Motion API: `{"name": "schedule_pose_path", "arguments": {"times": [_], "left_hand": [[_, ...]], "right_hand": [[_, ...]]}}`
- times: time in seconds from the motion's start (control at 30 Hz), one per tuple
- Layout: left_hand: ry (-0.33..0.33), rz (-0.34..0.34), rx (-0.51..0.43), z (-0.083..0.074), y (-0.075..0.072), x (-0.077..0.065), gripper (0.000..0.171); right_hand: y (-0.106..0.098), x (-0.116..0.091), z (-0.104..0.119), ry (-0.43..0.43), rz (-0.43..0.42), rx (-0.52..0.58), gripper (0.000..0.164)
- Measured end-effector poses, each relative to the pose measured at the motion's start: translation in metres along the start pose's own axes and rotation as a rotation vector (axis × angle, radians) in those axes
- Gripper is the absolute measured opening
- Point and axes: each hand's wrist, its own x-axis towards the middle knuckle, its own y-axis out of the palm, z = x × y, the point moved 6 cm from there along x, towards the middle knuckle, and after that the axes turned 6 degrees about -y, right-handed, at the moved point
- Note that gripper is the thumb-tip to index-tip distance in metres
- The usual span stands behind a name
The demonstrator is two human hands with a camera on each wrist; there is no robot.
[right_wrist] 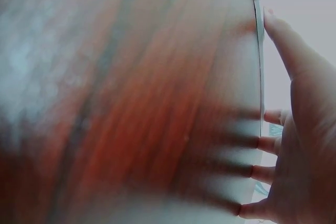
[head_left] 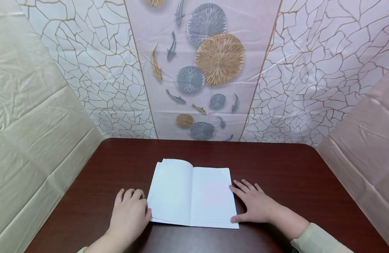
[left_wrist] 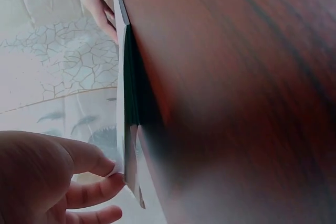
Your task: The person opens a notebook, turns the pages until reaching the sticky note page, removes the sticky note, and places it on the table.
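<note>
An exercise book (head_left: 210, 200) lies spread on the dark red table, a blank page on its left and a lined page on its right. My left hand (head_left: 128, 215) is at its left edge. The left wrist view shows the thumb (left_wrist: 94, 160) and index finger pinching that edge of the book (left_wrist: 121, 77), with some lower leaves hanging a little apart. On the other side, my right hand (head_left: 257, 204) rests with fingers spread, thumb and index finger touching the right margin. In the right wrist view the fingertips (right_wrist: 264, 174) reach down to the table.
The brown-red tabletop (head_left: 276, 165) has rounded far corners. A patterned cloth (head_left: 200, 116) with fish and round motifs hangs behind it. Pale creased cloth walls (head_left: 26, 140) stand at both sides.
</note>
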Motion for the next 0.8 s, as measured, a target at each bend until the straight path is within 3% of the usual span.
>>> {"name": "schedule_pose_path", "arguments": {"times": [0.17, 0.5, 0.8], "left_hand": [[0.005, 0.04, 0.03, -0.001, 0.004, -0.003, 0.022], [-0.005, 0.189, 0.091, 0.0, 0.017, -0.004, 0.021], [0.018, 0.24, 0.115, -0.001, 0.025, -0.002, 0.02]], "right_hand": [[0.001, 0.0, 0.0, -0.001, -0.006, 0.0, 0.108], [0.003, 0.001, -0.002, 0.002, -0.004, -0.001, 0.108], [0.002, 0.001, -0.001, -0.007, -0.005, 0.005, 0.106]]}}
